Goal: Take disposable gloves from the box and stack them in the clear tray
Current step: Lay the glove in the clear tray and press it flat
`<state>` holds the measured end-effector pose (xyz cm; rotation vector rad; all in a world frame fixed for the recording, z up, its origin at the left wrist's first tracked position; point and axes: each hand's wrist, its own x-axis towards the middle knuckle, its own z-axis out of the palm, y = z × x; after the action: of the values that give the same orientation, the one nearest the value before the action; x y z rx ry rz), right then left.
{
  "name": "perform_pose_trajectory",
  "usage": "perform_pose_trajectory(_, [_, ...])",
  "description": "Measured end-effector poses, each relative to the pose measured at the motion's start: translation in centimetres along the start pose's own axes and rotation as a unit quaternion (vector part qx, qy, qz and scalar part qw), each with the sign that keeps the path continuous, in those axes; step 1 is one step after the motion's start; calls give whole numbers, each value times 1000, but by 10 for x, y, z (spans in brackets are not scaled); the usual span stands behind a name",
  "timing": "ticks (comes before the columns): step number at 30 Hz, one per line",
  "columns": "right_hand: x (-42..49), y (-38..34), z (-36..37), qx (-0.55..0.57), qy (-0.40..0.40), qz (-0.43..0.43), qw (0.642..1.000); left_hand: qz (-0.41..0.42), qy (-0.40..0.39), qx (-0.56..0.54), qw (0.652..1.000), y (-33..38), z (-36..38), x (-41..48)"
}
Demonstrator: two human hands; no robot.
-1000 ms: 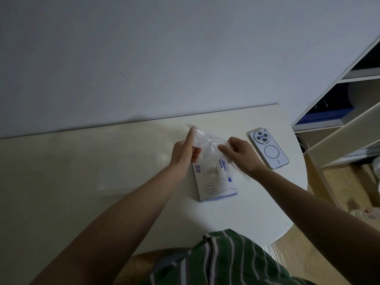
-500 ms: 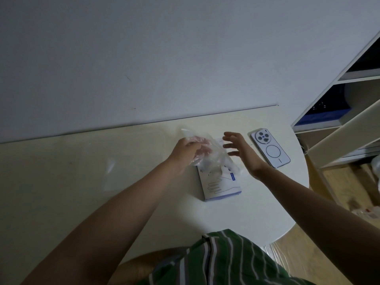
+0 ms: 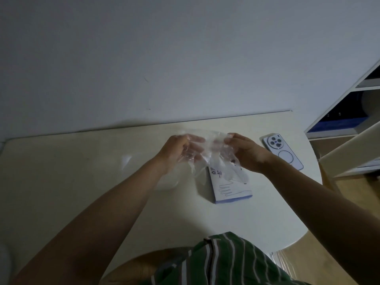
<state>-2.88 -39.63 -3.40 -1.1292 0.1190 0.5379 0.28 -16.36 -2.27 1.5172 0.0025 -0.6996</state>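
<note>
A thin clear disposable glove (image 3: 207, 153) is stretched between both hands above the table. My left hand (image 3: 176, 151) holds its left side, the fingers partly under the film. My right hand (image 3: 244, 153) pinches its right edge. Just below the hands lies the flat white glove box (image 3: 232, 189) with a blue edge and a hand drawing on top. The clear tray (image 3: 131, 161) lies on the table left of the box; it is faint, and my left forearm covers its near right corner.
A white phone (image 3: 282, 152) lies face down to the right of the box, near the table's rounded right edge. A white shelf unit (image 3: 349, 124) stands beyond that edge. The wall runs along the table's far side.
My right hand, which had let go of the glove and opened half a second ago, has taken hold of it again. Both hands now spread it wider above the box.
</note>
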Motion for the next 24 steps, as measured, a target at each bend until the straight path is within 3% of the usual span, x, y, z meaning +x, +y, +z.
perform_pose_trajectory(2, [5, -1, 14, -34, -41, 41, 998, 3, -8, 4, 1000, 1, -14, -7])
perform_pose_trajectory(5, [17, 1, 40, -58, -45, 26, 997, -4, 12, -2, 1000, 4, -31, -16])
perform_pose_trajectory(8, [34, 2, 63, -70, 2, -8, 998, 18, 95, 10, 995, 4, -51, -27])
perform_pose_trajectory(11, [48, 4, 78, -50, 63, 5, 997, 70, 204, 119, 969, -1, -75, -37])
perform_pose_trajectory(16, [65, 5, 98, -47, 202, -36, 978, 76, 253, 188, 946, -15, -112, -51])
perform_pose_trajectory(18, [67, 8, 108, -161, 270, -97, 944, 78, 267, 218, 935, -21, -120, -54])
perform_pose_trajectory(20, [70, 12, 128, -315, 294, -219, 875, 84, 287, 264, 917, -30, -133, -56])
perform_pose_trajectory(22, [75, 14, 151, -406, 228, -326, 823, 73, 287, 324, 899, -40, -144, -56])
perform_pose_trajectory(24, [84, 23, 172, -464, 113, -328, 815, 50, 269, 378, 885, -48, -151, -56])
